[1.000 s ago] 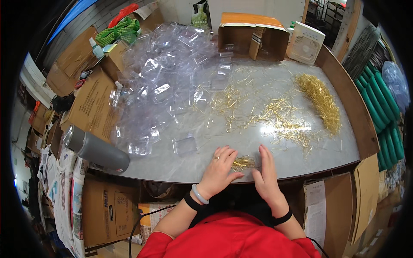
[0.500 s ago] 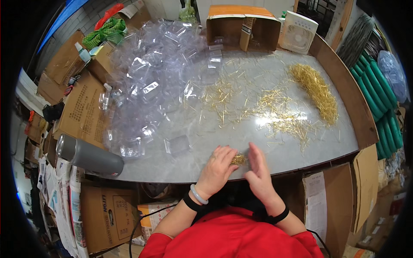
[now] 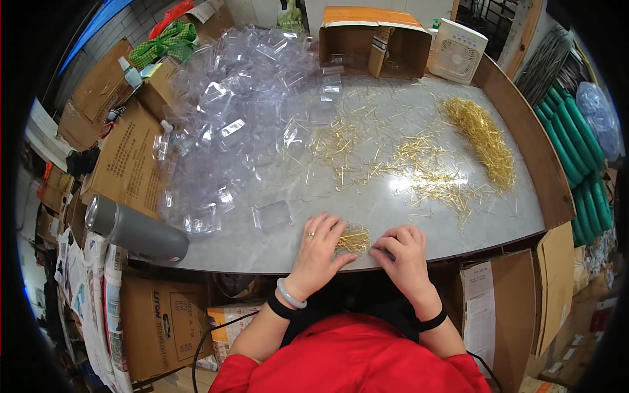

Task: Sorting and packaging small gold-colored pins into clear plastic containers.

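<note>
A small bundle of thin gold wire hooks [image 3: 354,240] lies at the table's near edge, between my hands. My left hand [image 3: 317,247] cups its left end, the thumb below and the fingers above. To the right, my right hand [image 3: 404,254] is curled with thumb and forefinger close together at the bundle's right end; whatever they pinch is too small to make out. Beyond my hands, loose gold hooks [image 3: 429,167] are strewn over the grey table [image 3: 262,252]. A thick heap of gold hooks [image 3: 481,141] lies at the right.
Clear plastic boxes [image 3: 223,118] form a large pile at the left, with a single clear box [image 3: 272,215] nearer me. A grey tumbler [image 3: 137,229] lies tilted at the left edge. An orange-topped carton [image 3: 373,46] and a white fan [image 3: 457,51] stand at the back.
My left hand has shifted slightly left and its fingers have spread, leaving more of the bundle showing. My right hand, upright and stretched before, has lowered and curled its fingers.
</note>
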{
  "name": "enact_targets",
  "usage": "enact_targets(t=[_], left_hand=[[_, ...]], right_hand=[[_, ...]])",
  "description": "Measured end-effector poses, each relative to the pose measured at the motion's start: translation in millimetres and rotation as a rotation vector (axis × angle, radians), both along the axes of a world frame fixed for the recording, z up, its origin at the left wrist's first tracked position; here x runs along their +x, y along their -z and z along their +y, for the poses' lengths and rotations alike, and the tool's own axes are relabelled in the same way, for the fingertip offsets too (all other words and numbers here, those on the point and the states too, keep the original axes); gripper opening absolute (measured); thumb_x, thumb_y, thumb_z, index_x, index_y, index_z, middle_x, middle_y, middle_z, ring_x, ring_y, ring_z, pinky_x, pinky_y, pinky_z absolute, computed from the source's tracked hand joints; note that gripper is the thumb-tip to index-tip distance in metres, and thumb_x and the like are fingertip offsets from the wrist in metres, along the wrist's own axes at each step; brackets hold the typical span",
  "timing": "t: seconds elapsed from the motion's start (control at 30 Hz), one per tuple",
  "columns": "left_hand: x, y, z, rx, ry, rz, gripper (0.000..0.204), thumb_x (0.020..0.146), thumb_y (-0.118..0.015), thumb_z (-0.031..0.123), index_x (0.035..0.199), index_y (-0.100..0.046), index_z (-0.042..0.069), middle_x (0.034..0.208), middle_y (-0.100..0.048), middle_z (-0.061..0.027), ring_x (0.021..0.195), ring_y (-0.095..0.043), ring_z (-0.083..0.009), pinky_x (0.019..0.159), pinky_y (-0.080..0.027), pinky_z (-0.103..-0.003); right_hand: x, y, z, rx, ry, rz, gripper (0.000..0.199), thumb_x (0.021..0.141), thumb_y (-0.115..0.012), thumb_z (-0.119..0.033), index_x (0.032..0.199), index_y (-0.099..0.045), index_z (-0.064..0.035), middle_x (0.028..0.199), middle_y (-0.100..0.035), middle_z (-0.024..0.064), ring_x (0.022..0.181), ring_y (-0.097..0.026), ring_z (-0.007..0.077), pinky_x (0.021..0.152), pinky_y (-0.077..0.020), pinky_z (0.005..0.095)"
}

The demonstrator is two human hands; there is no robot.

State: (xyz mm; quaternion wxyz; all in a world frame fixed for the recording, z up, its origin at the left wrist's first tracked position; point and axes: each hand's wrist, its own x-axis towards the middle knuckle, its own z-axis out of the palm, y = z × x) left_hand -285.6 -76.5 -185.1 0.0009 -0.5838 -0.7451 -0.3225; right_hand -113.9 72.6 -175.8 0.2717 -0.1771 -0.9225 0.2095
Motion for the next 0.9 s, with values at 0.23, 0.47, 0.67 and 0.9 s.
enact_targets(t=[0.23, 0.47, 0.67, 0.9], left_hand=[[2, 1, 5, -0.001, 0.033, -0.020, 0.063, 0.081, -0.080, 0.023, 0.134, -0.055, 0.000, 0.135, -0.053, -0.0183, 0.133, -0.045, -0.0397, 0.115, -0.033, -0.053], [2, 8, 3, 0.037, 0.040, -0.051, 0.059, 0.081, -0.079, 0.015, 0.133, -0.055, 0.000, 0.138, -0.054, -0.0197, 0.128, -0.052, -0.0399, 0.115, -0.037, -0.049], [-4, 6, -1, 0.059, 0.109, -0.227, 0.077, 0.084, -0.073, 0.003, 0.151, -0.036, 0.001, 0.137, -0.052, -0.0240, 0.131, -0.048, -0.0425, 0.113, -0.038, -0.053], [-9, 5, -6, 0.004, 0.172, -0.340, 0.086, 0.087, -0.063, -0.007, 0.158, -0.017, 0.000, 0.151, -0.039, -0.0279, 0.133, -0.047, -0.0444, 0.116, -0.037, -0.045]], right_hand=[[-10, -5, 10, -0.076, -0.074, 0.069, 0.012, 0.081, -0.075, -0.008, 0.092, -0.069, -0.0084, 0.084, -0.064, 0.0080, 0.080, -0.063, 0.0310, 0.073, -0.0510, 0.0410], [-34, -17, -1, -0.192, -0.250, 0.145, 0.014, 0.086, -0.072, -0.007, 0.099, -0.068, -0.0058, 0.084, -0.062, 0.0117, 0.076, -0.064, 0.0328, 0.066, -0.0524, 0.0398], [-44, -18, -12, -0.047, -0.183, 0.175, 0.031, 0.089, -0.071, -0.017, 0.117, -0.064, -0.0046, 0.115, -0.064, 0.0151, 0.106, -0.062, 0.0351, 0.092, -0.0504, 0.0460], [-45, 14, -11, 0.065, -0.326, -0.001, 0.036, 0.088, -0.063, -0.005, 0.123, -0.059, 0.0020, 0.125, -0.059, 0.0182, 0.127, -0.052, 0.0354, 0.109, -0.0430, 0.0471]])
